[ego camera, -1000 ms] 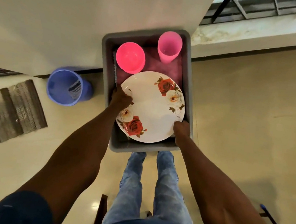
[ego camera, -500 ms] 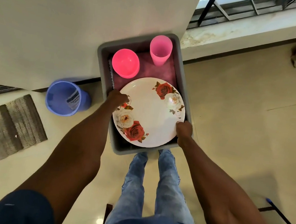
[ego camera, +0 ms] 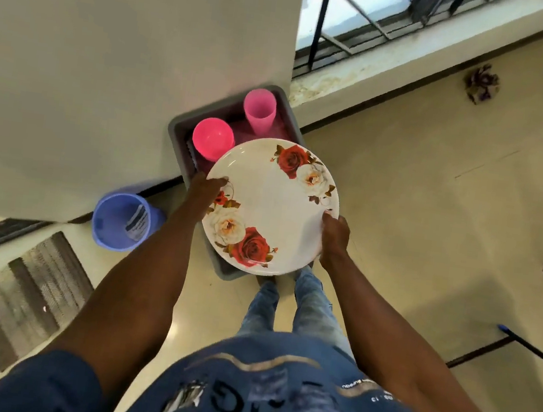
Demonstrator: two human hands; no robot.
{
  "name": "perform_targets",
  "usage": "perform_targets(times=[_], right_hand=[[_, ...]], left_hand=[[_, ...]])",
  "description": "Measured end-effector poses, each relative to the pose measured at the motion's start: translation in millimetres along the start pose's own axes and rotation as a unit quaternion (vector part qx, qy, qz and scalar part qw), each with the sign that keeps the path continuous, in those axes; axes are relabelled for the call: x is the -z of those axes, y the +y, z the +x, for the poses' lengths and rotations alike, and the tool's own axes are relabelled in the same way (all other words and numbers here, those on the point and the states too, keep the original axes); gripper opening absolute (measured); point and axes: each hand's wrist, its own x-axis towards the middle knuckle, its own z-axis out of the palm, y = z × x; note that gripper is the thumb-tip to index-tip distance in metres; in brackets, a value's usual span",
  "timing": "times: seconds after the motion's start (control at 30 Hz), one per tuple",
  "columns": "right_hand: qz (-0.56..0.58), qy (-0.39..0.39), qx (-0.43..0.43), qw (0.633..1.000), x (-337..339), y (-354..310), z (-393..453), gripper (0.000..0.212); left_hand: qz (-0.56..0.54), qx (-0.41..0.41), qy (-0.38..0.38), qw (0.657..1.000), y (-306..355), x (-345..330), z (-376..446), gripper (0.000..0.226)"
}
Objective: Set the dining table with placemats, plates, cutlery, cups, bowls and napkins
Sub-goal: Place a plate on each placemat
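Note:
A white plate (ego camera: 273, 206) with red and white roses is held above a grey bin (ego camera: 184, 125) on the floor. My left hand (ego camera: 205, 185) grips the plate's left rim and my right hand (ego camera: 335, 231) grips its right rim. Inside the bin a pink bowl (ego camera: 212, 138) sits at the back left and a taller pink cup (ego camera: 260, 111) stands at the back right, both on a dark pink cloth (ego camera: 235, 126). The plate hides most of the bin's near half.
A blue bucket (ego camera: 124, 222) stands on the floor left of the bin, against a white wall (ego camera: 109, 63). A striped grey mat (ego camera: 27, 291) lies further left. A barred window (ego camera: 374, 15) and its sill are at the back right. My jeans-clad legs are below.
The plate has risen out of the bin, held by both hands. The view has shifted so the bin sits further back.

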Motion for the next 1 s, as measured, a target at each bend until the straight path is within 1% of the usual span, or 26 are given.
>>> perform_targets(times=[0.1, 0.17, 0.27, 0.37, 0.5, 0.6, 0.7, 0.8, 0.87, 1.0], right_hand=[[0.003, 0.015, 0.027, 1.0, 34.4, -0.3, -17.7, 0.025], [0.01, 0.041, 0.05, 0.998, 64.3, 3.3, -26.2, 0.024], [0.056, 0.064, 0.082, 0.993, 107.3, 8.8, -41.4, 0.017], [0.115, 0.097, 0.106, 0.983, 154.9, 16.8, -60.7, 0.015], [0.173, 0.144, 0.13, 0.966, 221.9, 35.5, -85.3, 0.023], [0.22, 0.192, 0.142, 0.946, 276.9, 60.5, -108.3, 0.025], [0.291, 0.242, 0.138, 0.915, 335.8, 101.1, -136.2, 0.024], [0.354, 0.276, 0.134, 0.883, 393.4, 144.1, -161.9, 0.023], [0.374, 0.303, 0.132, 0.867, 432.2, 172.9, -181.1, 0.021], [0.377, 0.361, 0.116, 0.845, 501.5, 227.7, -218.7, 0.017]], left_hand=[[0.021, -0.023, -0.037, 0.999, 7.3, -10.0, -31.5, 0.024], [0.028, -0.038, -0.081, 0.996, 12.9, -24.2, -55.2, 0.023], [0.031, -0.036, -0.138, 0.989, 17.6, -50.2, -82.7, 0.027], [0.035, -0.074, -0.155, 0.985, 24.1, -85.0, -114.3, 0.037], [0.043, -0.098, -0.216, 0.971, 30.1, -138.6, -161.7, 0.038], [0.084, -0.151, -0.256, 0.951, 24.5, -187.3, -196.9, 0.038], [0.138, -0.188, -0.321, 0.918, 9.6, -236.5, -264.8, 0.034], [0.154, -0.223, -0.352, 0.896, -17.0, -284.5, -323.5, 0.029], [0.166, -0.229, -0.365, 0.887, -41.1, -316.4, -356.9, 0.025], [0.19, -0.233, -0.393, 0.869, -90.3, -371.1, -418.3, 0.021]])
